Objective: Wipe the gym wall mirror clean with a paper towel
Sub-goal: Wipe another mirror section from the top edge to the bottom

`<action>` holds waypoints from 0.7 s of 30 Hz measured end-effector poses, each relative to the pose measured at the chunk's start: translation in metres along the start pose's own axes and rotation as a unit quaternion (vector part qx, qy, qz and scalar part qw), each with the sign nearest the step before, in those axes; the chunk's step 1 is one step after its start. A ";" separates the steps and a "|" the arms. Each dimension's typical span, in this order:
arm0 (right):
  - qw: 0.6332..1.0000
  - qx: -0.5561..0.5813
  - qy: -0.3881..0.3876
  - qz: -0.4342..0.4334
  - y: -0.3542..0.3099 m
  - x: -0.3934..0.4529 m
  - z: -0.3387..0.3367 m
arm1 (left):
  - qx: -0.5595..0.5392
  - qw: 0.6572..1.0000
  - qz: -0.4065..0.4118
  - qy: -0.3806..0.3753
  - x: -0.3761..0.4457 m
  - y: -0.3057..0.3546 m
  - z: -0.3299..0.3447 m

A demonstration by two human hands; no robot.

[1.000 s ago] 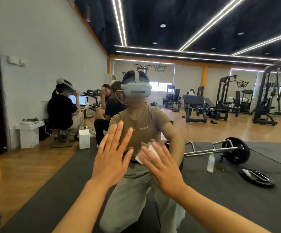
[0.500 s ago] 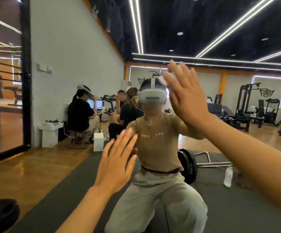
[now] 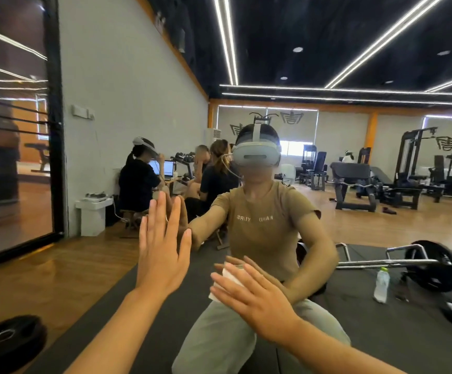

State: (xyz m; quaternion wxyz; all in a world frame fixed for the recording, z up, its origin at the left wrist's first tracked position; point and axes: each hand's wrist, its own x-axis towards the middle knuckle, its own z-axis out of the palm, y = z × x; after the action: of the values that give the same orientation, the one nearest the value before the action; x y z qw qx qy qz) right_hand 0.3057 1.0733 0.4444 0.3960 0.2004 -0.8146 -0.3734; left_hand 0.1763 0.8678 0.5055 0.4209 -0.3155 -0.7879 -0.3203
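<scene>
Presently, findings as observed:
Mirror (image 3: pixel 327 306): fills the view from the black frame at 9 o'clock rightward; its right and lower edges are cut off by the picture border.
Left hand (image 3: pixel 162 255): fingers straight and spread, palm flat against the glass, holding nothing; fingertips meet their reflection at about 11 o'clock of the palm.
Right hand (image 3: pixel 257 303): fingers extended and splayed, pressing the paper towel against the glass, low and just right of centre.
Paper towel (image 3: pixel 228 279): white, folded; only its upper-left portion shows, at 10 o'clock of the right hand; the rest is hidden under the palm and fingers.
Reflection: a kneeling person in a tan shirt and a white headset (image 3: pixel 255 155); the shirt lettering is reversed and too blurred to read.
Seated group (image 3: pixel 138 182): at 10 o'clock of the left hand, near a laptop; details small and indistinct.
Water bottle (image 3: pixel 381 284): upright on the dark mat at 3 o'clock, just beside a loaded bar (image 3: pixel 381 263).
Weight plate (image 3: pixel 6 344): at 8 o'clock, partly cut off by the lower-left corner.
Gym machines (image 3: pixel 408 179): at 2 o'clock, far off; types cannot be told.
</scene>
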 end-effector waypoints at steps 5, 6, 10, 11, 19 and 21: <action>0.999 -0.024 0.008 -0.040 0.042 0.023 -0.022 | 0.036 0.999 0.010 0.003 -0.005 -0.003 0.005; 0.999 -0.022 0.027 -0.018 0.055 0.035 -0.029 | 0.039 0.999 0.011 0.003 -0.005 -0.004 0.005; 0.989 -0.002 0.120 0.091 0.124 0.097 -0.060 | 0.050 0.999 0.018 0.005 -0.006 -0.005 0.005; 0.983 -0.006 0.135 0.121 0.142 0.112 -0.069 | 0.052 0.998 0.020 0.004 -0.006 -0.006 0.005; 0.902 0.043 0.246 0.352 0.144 0.173 -0.081 | 0.009 1.000 0.018 0.014 -0.004 -0.008 0.004; 0.924 0.049 0.223 0.307 0.105 0.165 -0.061 | -0.027 0.999 -0.012 0.032 -0.007 -0.010 0.004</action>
State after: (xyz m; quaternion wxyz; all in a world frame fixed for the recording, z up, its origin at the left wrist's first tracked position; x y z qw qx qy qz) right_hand 0.2512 1.0102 0.6316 0.6522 0.0375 -0.7442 -0.1392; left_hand 0.1697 0.8632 0.4954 0.4332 -0.3071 -0.7689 -0.3562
